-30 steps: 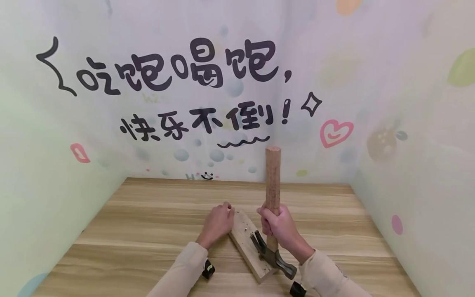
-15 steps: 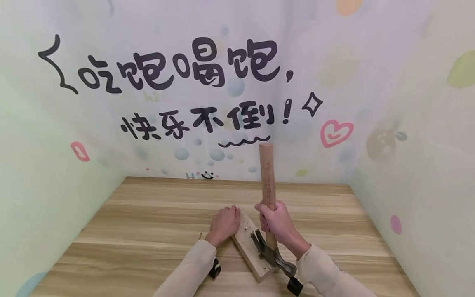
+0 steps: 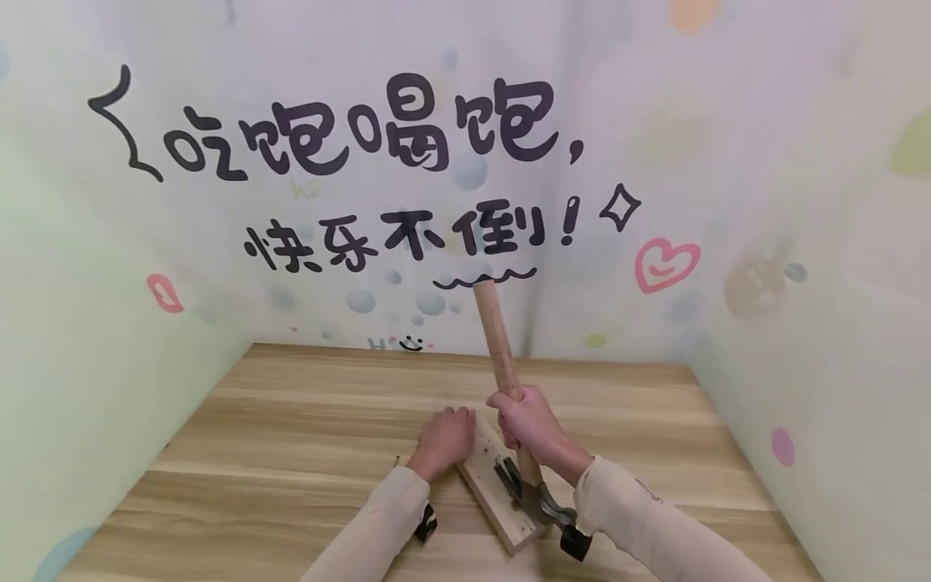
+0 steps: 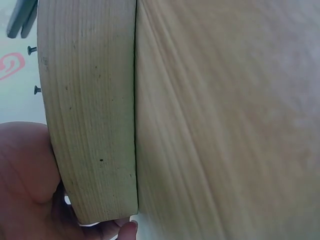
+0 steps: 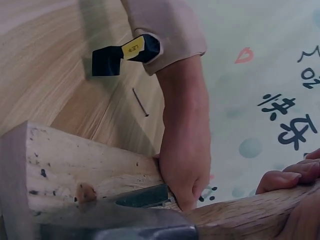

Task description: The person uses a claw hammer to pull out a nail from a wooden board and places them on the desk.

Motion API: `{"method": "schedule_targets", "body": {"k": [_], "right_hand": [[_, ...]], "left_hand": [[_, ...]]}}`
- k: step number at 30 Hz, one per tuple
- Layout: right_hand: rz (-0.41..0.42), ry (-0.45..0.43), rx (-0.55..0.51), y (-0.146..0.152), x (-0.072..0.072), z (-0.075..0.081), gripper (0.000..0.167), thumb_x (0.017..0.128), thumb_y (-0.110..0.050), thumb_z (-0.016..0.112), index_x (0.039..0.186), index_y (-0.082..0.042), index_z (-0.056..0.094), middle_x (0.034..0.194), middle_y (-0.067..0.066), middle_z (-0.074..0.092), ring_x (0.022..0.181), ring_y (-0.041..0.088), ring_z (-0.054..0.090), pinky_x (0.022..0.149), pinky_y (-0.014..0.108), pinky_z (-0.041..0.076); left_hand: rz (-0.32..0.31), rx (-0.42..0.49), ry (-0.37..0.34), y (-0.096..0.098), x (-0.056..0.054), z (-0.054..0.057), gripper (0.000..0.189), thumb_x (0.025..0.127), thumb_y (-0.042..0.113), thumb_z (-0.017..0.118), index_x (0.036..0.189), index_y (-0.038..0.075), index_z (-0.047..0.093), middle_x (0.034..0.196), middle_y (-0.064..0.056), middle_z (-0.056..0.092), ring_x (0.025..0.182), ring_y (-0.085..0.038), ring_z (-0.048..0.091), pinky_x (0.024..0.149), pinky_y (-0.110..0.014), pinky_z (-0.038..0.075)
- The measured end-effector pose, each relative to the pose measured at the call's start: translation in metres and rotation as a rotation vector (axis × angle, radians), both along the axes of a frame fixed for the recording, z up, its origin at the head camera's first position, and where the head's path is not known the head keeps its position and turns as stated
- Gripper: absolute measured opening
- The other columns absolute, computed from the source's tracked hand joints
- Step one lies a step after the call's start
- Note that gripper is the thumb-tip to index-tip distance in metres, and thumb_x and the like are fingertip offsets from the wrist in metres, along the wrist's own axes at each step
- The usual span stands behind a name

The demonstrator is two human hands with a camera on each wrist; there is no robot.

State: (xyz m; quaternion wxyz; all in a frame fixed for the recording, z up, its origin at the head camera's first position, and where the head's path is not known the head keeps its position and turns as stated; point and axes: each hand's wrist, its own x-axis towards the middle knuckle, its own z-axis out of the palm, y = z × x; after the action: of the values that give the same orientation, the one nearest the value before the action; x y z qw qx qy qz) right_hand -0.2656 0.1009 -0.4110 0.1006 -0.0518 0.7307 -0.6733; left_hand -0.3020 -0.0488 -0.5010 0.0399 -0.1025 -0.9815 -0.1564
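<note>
A pale wooden board [image 3: 482,485] lies slantwise on the table. My left hand [image 3: 446,440] grips its far end, with the thumb side over the top and fingertips round the end in the left wrist view. My right hand [image 3: 529,420] holds a claw hammer [image 3: 496,335] by the wooden handle, which rises and leans left. The dark metal hammer head [image 3: 534,503] is low over the board's near part, its claw pointing left across the top. Two nails [image 4: 35,90] stand partly out of the board's top in the left wrist view.
A loose nail [image 5: 140,102] lies on the wood-grain table [image 3: 254,453] left of my left wrist. Black wrist cameras [image 3: 575,543] sit under both sleeves. Pale walls with dark lettering [image 3: 407,121] enclose the table at the back and sides.
The hammer's handle has tipped to the left, with my right hand moving left along with it. My left hand has shifted right onto the board's end, and the loose nail beside it has come into view.
</note>
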Motion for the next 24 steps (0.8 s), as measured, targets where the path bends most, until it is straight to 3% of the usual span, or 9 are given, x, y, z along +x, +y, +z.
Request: {"method": "schedule_targets", "body": {"k": [4, 11, 24], "right_hand": [[-0.011, -0.011, 0.076, -0.01, -0.005, -0.003, 0.024, 0.088, -0.015, 0.056, 0.067, -0.011, 0.045, 0.046, -0.005, 0.037, 0.037, 0.008, 0.034, 0.038, 0.024, 0.031], [0.006, 0.015, 0.196, -0.024, -0.011, -0.003, 0.017, 0.089, -0.016, 0.054, 0.073, -0.009, 0.049, 0.05, -0.003, 0.04, 0.038, 0.008, 0.035, 0.037, 0.023, 0.031], [-0.025, 0.084, 0.13, -0.025, -0.012, -0.002, 0.025, 0.09, -0.019, 0.058, 0.07, -0.01, 0.048, 0.051, -0.004, 0.04, 0.039, 0.009, 0.036, 0.038, 0.023, 0.031]], "left_hand": [[-0.013, -0.003, 0.009, 0.001, 0.002, -0.001, 0.039, 0.108, 0.025, 0.037, 0.089, 0.001, 0.062, 0.074, -0.013, 0.055, 0.07, -0.029, 0.057, 0.06, -0.042, 0.047], [0.019, 0.027, -0.015, 0.002, 0.0, 0.0, 0.039, 0.108, 0.025, 0.036, 0.091, 0.001, 0.061, 0.077, -0.015, 0.055, 0.071, -0.033, 0.058, 0.058, -0.045, 0.048], [0.036, 0.046, -0.043, 0.004, -0.001, 0.001, 0.041, 0.108, 0.026, 0.037, 0.093, -0.002, 0.062, 0.081, -0.018, 0.059, 0.076, -0.036, 0.061, 0.064, -0.046, 0.05]]}}
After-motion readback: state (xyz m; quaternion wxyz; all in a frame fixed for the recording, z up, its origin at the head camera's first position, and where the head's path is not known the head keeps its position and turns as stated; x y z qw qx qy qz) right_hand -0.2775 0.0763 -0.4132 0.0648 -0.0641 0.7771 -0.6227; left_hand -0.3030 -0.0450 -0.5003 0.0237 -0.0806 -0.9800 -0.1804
